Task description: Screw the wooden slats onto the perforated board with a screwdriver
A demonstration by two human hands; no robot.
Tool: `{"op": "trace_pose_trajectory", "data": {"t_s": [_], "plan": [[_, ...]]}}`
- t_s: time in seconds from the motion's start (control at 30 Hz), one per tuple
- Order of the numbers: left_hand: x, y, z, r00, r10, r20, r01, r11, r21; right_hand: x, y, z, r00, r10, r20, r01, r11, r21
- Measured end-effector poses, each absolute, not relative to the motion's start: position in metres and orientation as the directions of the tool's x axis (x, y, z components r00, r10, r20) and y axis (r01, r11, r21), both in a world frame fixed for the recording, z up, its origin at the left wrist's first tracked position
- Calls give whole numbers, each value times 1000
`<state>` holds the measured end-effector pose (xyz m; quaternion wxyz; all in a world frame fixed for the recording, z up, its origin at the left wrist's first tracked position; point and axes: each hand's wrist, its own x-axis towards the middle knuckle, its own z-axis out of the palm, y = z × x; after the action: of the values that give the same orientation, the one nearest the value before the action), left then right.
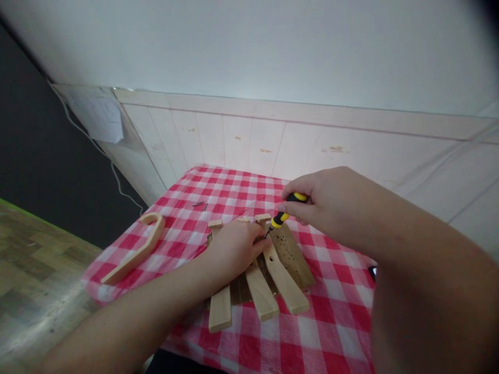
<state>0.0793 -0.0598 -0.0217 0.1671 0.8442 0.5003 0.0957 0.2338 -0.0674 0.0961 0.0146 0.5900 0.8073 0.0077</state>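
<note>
My right hand (323,200) is closed round a yellow and black screwdriver (286,210), its tip pointing down at the top of a wooden slat (283,275). My left hand (234,246) lies on a set of three pale wooden slats (261,293), fingers curled over them and pressing them down. Under the slats sits a darker wooden board with many small holes (294,257). Everything rests on a red and white checked tablecloth (234,189).
A curved wooden piece with a loop end (136,249) lies at the left edge of the table. Two small dark screws (200,204) lie on the cloth behind it. A pale panelled wall (273,140) stands right behind the table. A wooden floor (35,270) lies to the left.
</note>
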Motion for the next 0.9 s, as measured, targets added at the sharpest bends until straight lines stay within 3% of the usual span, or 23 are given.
{"op": "trace_pose_trajectory", "data": {"t_s": [0.4, 0.73, 0.9], "plan": [[81, -59, -21, 473, 881, -18, 815, -430, 389, 229, -63, 95, -306, 951, -40, 947, 308, 92], [81, -59, -20, 467, 884, -29, 817, -419, 396, 233, -65, 92, -239, 970, -49, 968, 242, 65], [81, -59, -21, 469, 883, -33, 824, -424, 375, 234, -62, 89, -279, 960, 23, 959, 278, 51]]}}
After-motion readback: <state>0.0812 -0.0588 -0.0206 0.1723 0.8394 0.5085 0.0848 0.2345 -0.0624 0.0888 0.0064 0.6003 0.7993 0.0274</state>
